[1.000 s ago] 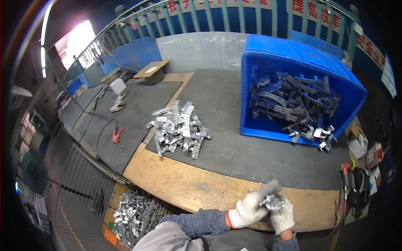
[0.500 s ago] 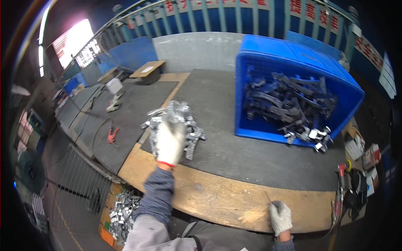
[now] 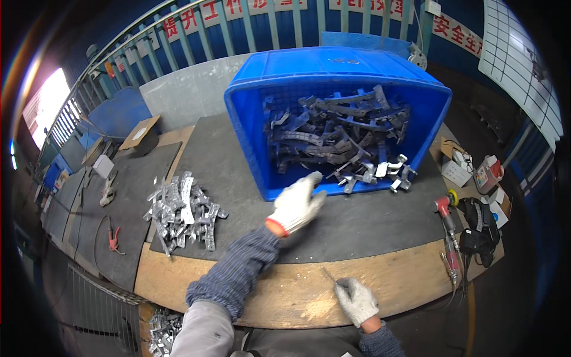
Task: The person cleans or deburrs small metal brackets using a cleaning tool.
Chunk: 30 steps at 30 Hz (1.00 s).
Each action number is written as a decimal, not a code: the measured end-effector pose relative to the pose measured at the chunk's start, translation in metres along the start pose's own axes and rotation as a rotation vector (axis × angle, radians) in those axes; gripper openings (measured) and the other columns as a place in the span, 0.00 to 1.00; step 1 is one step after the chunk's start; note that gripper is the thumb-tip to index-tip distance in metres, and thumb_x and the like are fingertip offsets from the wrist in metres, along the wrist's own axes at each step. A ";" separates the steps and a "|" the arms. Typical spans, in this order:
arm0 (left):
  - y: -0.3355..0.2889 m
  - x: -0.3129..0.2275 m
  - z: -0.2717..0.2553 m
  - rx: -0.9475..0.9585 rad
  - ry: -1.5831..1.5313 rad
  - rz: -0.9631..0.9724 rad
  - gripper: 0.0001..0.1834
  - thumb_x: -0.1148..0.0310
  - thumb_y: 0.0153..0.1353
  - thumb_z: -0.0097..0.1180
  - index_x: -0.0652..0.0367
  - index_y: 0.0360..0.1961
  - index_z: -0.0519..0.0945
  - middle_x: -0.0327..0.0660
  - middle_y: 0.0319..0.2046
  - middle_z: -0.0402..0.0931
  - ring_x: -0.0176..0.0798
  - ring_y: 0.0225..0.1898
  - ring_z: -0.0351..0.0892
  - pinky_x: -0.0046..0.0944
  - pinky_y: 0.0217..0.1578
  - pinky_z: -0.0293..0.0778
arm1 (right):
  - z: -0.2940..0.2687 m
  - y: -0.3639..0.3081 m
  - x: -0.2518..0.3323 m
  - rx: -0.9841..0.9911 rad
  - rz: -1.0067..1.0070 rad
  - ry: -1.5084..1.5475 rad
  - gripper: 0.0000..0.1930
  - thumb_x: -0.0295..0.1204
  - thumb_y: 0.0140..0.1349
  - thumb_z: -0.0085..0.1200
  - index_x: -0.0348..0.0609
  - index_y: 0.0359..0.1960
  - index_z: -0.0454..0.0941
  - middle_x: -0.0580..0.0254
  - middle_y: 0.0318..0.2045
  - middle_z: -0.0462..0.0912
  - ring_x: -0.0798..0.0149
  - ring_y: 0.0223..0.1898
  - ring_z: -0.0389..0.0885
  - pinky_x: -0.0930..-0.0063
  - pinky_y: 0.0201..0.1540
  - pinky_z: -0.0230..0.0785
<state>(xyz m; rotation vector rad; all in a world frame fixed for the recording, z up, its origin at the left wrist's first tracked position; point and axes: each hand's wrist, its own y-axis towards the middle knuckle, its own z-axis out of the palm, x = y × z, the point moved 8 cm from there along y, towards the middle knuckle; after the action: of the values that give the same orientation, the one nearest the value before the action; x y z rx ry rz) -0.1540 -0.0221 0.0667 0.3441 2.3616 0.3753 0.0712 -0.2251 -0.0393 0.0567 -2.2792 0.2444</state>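
Observation:
My left hand, in a white knitted glove with a red cuff, is just short of the front edge of a blue plastic crate. Its fingers are stretched forward and apart, with nothing visible in them. The crate is tipped on its side, its mouth facing me, with many curved metal brackets inside. At the wooden front edge, my gloved right hand is closed on a thin rod-like tool; most of it is hidden in the grip. Left of my left arm lies a pile of shiny silver brackets.
A red air grinder with a yellow pad lies at the right, beside a black bag and small boxes. A red-handled air gun lies at the left. More metal parts sit below the table's left front.
My left hand has gone from the silver pile across to the crate's opening. The view has turned right. My right hand still grips the thin tool at the front edge.

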 end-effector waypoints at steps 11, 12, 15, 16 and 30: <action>0.090 0.062 0.128 -0.031 0.189 -0.480 0.34 0.46 0.68 0.63 0.70 0.58 0.78 0.59 0.35 0.90 0.65 0.39 0.92 0.58 0.42 0.86 | 0.005 0.003 0.001 0.035 -0.069 0.142 0.20 0.47 0.76 0.61 0.44 0.54 0.86 0.48 0.46 0.93 0.43 0.47 0.93 0.52 0.50 0.85; 0.087 0.054 0.138 -0.005 0.123 -0.515 0.38 0.43 0.69 0.63 0.72 0.60 0.76 0.62 0.42 0.89 0.64 0.46 0.92 0.58 0.49 0.84 | 0.002 0.004 -0.005 0.039 -0.041 0.192 0.20 0.47 0.76 0.62 0.43 0.55 0.86 0.47 0.45 0.93 0.44 0.47 0.93 0.54 0.50 0.85; 0.065 0.011 0.149 0.058 -0.017 -0.426 0.39 0.43 0.69 0.62 0.66 0.67 0.73 0.57 0.45 0.90 0.61 0.48 0.91 0.56 0.50 0.84 | -0.003 0.005 -0.020 0.038 0.000 0.289 0.21 0.46 0.76 0.63 0.40 0.55 0.86 0.45 0.45 0.92 0.45 0.46 0.93 0.56 0.50 0.85; 0.054 0.004 0.152 0.133 -0.024 -0.338 0.40 0.43 0.68 0.62 0.60 0.71 0.71 0.55 0.50 0.89 0.61 0.52 0.90 0.54 0.55 0.82 | -0.001 0.007 -0.022 0.045 0.001 0.334 0.21 0.45 0.76 0.63 0.39 0.55 0.86 0.44 0.45 0.92 0.46 0.46 0.93 0.57 0.50 0.85; -0.150 0.007 0.051 0.660 -0.896 -0.534 0.34 0.75 0.72 0.60 0.68 0.77 0.65 0.48 0.60 0.81 0.41 0.59 0.84 0.44 0.62 0.82 | -0.008 -0.009 -0.015 -0.016 0.180 0.624 0.16 0.33 0.78 0.63 0.32 0.58 0.84 0.56 0.39 0.92 0.65 0.32 0.88 0.69 0.38 0.83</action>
<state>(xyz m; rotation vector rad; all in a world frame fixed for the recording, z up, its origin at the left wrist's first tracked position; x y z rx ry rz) -0.1450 -0.1492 -0.0271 0.1138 1.5213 -0.6978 0.0877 -0.2326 -0.0443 -0.2071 -1.6632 0.2905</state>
